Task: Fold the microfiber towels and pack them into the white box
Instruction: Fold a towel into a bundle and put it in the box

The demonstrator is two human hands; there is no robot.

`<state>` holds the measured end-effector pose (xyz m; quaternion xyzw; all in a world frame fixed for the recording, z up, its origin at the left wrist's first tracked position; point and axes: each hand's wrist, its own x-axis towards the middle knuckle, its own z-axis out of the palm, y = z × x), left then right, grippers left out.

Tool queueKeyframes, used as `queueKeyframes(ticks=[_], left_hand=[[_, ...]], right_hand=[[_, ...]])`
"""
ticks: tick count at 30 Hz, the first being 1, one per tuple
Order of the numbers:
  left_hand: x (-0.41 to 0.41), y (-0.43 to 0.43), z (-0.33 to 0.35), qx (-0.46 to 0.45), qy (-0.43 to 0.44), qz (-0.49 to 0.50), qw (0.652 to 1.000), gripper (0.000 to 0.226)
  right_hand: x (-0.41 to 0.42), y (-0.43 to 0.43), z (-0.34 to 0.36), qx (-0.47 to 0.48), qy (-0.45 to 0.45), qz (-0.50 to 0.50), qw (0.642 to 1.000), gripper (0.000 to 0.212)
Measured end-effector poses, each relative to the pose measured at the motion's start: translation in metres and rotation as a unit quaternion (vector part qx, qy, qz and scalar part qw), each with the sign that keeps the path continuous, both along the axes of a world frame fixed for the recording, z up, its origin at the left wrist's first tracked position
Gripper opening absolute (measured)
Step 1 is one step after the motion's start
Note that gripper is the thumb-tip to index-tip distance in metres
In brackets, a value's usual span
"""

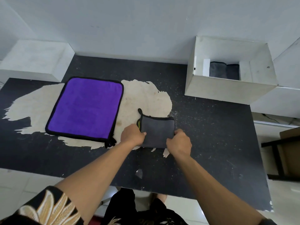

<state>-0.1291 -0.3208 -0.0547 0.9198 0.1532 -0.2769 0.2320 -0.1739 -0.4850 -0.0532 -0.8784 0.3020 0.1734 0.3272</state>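
**Folded grey towel held at both side edges**

A grey towel, folded to a small rectangle with black trim, lies flat near the middle of the black table. A strip of yellow-green shows at its left edge, and a black hanging loop sticks out from its far left corner. The left hand grips the towel's left edge with curled fingers. The right hand grips the near part of its right edge in the same way. To the left, apart from it, a purple towel with black trim lies spread open on a pale worn patch of the tabletop. The white box stands open at the far right corner, well apart from the hands, and holds dark folded towels. A second white box sits at the far left.
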Motion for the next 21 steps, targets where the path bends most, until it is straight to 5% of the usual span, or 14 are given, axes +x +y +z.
queueKeyframes(ticks=[3,7,10,17,21], left_hand=[[-0.012,-0.005,-0.004,-0.024,0.006,-0.008,1.0,0.025],[-0.022,-0.01,0.002,0.052,-0.024,0.007,0.998,0.039],[-0.024,-0.012,0.004,0.081,-0.041,-0.005,0.996,0.037],[-0.035,-0.009,0.001,0.129,-0.098,-0.04,0.986,0.035],[-0.041,-0.006,0.001,0.211,-0.253,-0.271,0.905,0.08]], right_hand=[[-0.013,-0.006,-0.001,-0.097,-0.037,0.038,0.994,0.04],[-0.022,0.006,-0.002,-0.179,-0.161,0.234,0.942,0.059],[-0.018,0.009,-0.017,-0.171,-0.111,0.39,0.898,0.063],[-0.022,-0.015,-0.045,-0.208,-0.055,0.405,0.889,0.074],[-0.021,-0.015,-0.045,-0.201,-0.056,0.409,0.888,0.074]])
